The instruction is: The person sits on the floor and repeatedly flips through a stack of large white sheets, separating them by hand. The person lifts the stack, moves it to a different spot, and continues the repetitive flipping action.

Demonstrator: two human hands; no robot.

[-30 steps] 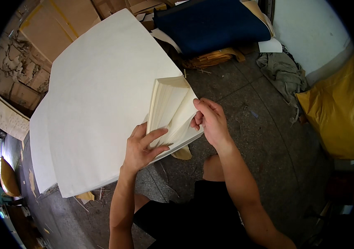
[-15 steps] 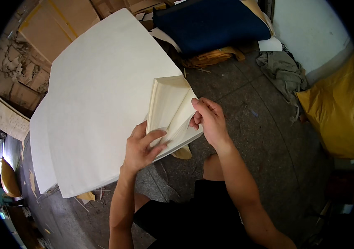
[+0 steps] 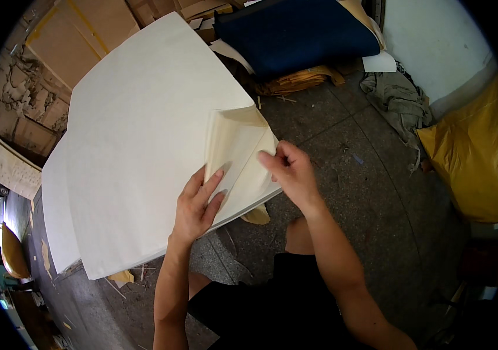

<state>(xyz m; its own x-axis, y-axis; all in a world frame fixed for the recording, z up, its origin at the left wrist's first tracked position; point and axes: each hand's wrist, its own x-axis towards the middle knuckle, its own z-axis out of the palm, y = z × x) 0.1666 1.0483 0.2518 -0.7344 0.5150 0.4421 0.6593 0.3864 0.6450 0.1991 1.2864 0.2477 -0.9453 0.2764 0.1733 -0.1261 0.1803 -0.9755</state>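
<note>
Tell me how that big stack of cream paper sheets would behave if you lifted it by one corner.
The paper stack would probably flop: the corner pinched by the right hand already curls upward. It looks thick and wide, so likely heavy as a whole. Loose sheets may slide apart; the left hand presses flat on them.

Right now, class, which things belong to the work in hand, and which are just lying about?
In hand:
stack of large cream paper sheets
lifted corner sheets
left hand
right hand

Lying about:
dark blue cushion
yellow cloth
grey rag
cardboard
</note>
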